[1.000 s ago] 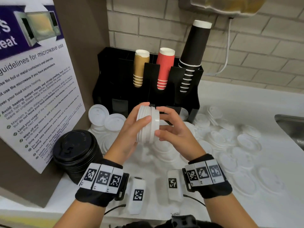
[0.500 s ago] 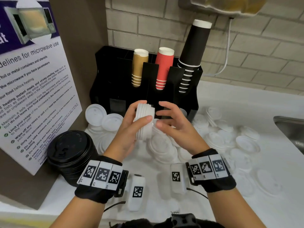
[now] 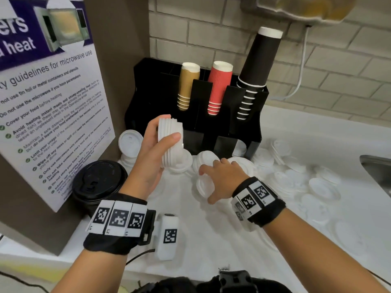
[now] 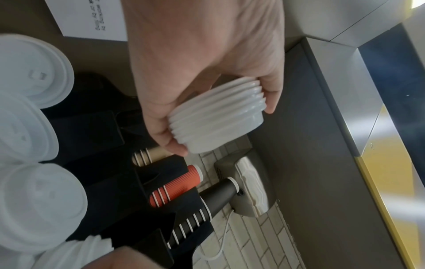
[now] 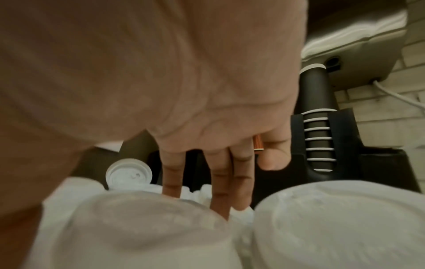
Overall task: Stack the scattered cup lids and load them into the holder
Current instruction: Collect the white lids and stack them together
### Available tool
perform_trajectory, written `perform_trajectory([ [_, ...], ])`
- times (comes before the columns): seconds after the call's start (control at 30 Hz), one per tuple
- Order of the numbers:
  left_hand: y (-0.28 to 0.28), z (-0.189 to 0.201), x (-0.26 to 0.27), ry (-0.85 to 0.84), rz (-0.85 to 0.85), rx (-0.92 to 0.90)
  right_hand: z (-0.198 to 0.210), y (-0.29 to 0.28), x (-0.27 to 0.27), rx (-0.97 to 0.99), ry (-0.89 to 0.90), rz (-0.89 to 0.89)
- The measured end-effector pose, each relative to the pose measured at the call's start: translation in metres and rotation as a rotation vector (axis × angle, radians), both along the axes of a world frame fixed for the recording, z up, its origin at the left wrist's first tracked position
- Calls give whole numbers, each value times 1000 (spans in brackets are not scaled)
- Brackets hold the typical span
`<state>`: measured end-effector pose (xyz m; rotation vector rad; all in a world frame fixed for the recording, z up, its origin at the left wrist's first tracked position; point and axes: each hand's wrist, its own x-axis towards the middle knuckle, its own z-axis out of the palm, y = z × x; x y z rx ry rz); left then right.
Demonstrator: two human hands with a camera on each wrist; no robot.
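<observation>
Left hand (image 3: pixel 151 153) grips a stack of white lids (image 3: pixel 170 142) on edge, thumb across the front, held up before the black holder (image 3: pixel 243 132). Right hand (image 3: pixel 222 178) lowered palm-down, fingers spread and straight over loose lids (image 3: pixel 204 186) on the white counter (image 3: pixel 211 240); whether it touches one, cannot tell. More lids (image 3: pixel 321 186) scattered to the right. Tan, red, black cups (image 3: pixel 218 87) stand in holder. Black lids (image 3: pixel 97 182) stacked far left.

Your right hand (image 5: pixel 207 91) reaches down with straight fingers (image 5: pixel 172 178) among white lids (image 5: pixel 340 222), before the black holder (image 5: pixel 379 160) with its dark cups (image 5: pixel 318 118).
</observation>
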<state>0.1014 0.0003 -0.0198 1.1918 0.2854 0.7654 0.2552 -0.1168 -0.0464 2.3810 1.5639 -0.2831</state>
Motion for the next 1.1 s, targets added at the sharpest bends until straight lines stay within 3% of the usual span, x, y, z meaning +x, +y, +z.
perform_trajectory([
  [0.2, 3, 4, -7, -18, 12, -30, 19, 9, -10, 141, 219, 90],
  [0.27, 3, 4, -8, -19, 15, -36, 26, 5, -2, 96, 147, 62],
  [0.37, 1, 2, -8, -23, 30, -41, 24, -6, 6, -153, -66, 95],
  [0.43, 0, 1, -8, -14, 26, -37, 17, -11, 5, -226, -107, 96],
  [0.83, -6, -2, -7, 13, -27, -48, -4, -18, -2, -84, 12, 150],
  [0.93, -5, -3, -10, 16, -42, -63, 10, -22, 5, 12, 159, 87],
  [1.1, -9, -9, -7, 7, -60, -127, 59, -41, 18, 552, 726, -56],
])
